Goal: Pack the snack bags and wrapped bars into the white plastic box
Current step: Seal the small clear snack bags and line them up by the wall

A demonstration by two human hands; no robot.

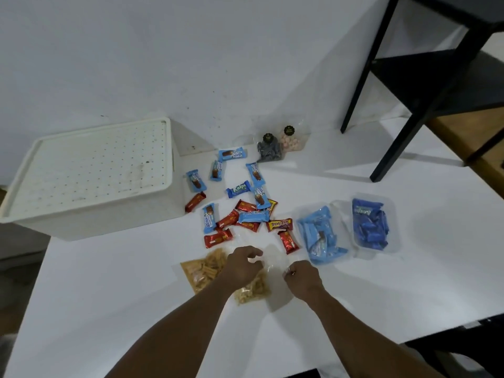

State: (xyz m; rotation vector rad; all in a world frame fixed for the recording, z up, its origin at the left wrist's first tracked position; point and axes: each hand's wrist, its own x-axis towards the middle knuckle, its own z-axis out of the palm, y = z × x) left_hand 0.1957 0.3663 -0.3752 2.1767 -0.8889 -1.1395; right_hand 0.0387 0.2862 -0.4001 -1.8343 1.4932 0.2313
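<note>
The white plastic box (90, 211) stands at the left with its dotted lid (92, 165) closed. Several loose wrapped bars, light blue (209, 218), dark blue (238, 189) and red (218, 238), lie scattered in the middle of the white table (109, 296). In front of them lie two clear bags of yellow snacks, one (203, 271) to the left and one (252, 290) under my hands. My left hand (244, 264) and my right hand (302, 278) both pinch the clear top of that nearer bag.
Two clear bags of bars lie at the right, one light blue (317, 234), one dark blue (369, 225). Two small candy bags, dark (268, 150) and pink (291, 139), stand by the wall. A black shelf frame (403, 132) stands on the table at the back right.
</note>
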